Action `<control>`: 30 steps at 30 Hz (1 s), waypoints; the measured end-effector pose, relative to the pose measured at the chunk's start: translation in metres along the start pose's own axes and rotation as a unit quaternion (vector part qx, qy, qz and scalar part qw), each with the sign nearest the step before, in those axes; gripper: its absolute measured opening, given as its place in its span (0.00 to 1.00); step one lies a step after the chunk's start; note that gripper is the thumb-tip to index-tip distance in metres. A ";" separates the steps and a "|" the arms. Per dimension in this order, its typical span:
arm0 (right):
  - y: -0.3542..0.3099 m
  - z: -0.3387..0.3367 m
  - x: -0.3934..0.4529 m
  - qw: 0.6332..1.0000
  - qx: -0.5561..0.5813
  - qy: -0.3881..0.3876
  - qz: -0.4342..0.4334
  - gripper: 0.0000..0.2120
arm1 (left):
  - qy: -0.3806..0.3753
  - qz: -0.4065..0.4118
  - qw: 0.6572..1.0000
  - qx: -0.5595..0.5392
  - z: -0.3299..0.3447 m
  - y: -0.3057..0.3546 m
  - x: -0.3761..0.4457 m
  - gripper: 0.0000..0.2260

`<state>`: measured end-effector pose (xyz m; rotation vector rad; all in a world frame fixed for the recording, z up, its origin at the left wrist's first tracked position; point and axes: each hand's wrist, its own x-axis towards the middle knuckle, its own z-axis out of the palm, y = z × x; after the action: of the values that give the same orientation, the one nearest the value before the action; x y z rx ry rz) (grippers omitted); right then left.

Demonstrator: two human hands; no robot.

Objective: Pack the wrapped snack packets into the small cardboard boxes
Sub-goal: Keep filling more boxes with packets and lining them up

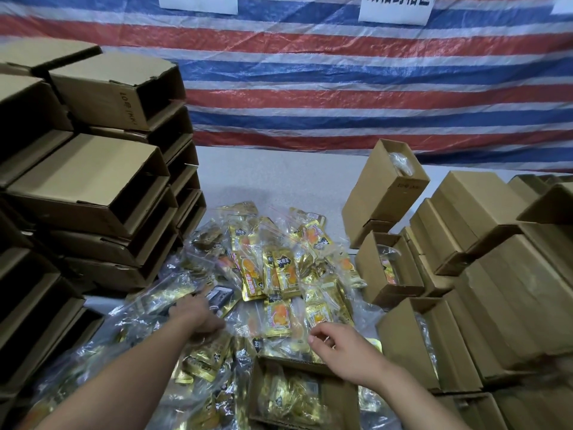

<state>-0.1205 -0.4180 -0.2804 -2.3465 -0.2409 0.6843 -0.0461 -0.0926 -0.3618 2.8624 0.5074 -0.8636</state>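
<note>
A heap of gold snack packets in clear plastic bags [273, 274] covers the middle of the table. An open small cardboard box [338, 398] lies at the near edge with gold packets inside. My left hand [195, 315] reaches into the heap and lies on a clear bag of packets, its fingers hidden under the plastic. My right hand [338, 342] hovers just above the far rim of the open box, fingers loosely curled, holding nothing that I can see.
Stacks of empty open boxes [93, 181] rise on the left. Packed and open boxes [483, 274] crowd the right side, one box [384, 187] tilted on top. A striped tarp [341, 88] hangs behind the white table [279, 175].
</note>
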 end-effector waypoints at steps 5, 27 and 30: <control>-0.007 -0.002 0.003 0.999 0.035 0.011 0.013 0.16 | 0.022 0.017 0.997 -0.072 -0.003 -0.011 -0.007 0.25; -0.156 -0.042 0.033 0.878 0.459 0.130 -0.047 0.23 | 0.247 0.221 0.774 -0.539 -0.101 0.108 -0.158 0.19; -0.149 -0.058 0.031 0.857 0.490 0.135 -0.087 0.21 | 0.225 0.273 0.763 -0.541 -0.110 0.117 -0.168 0.19</control>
<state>-0.0615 -0.3265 -0.1589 -1.3781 0.0357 0.2593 -0.0807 -0.2282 -0.1764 1.8583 0.0846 0.2330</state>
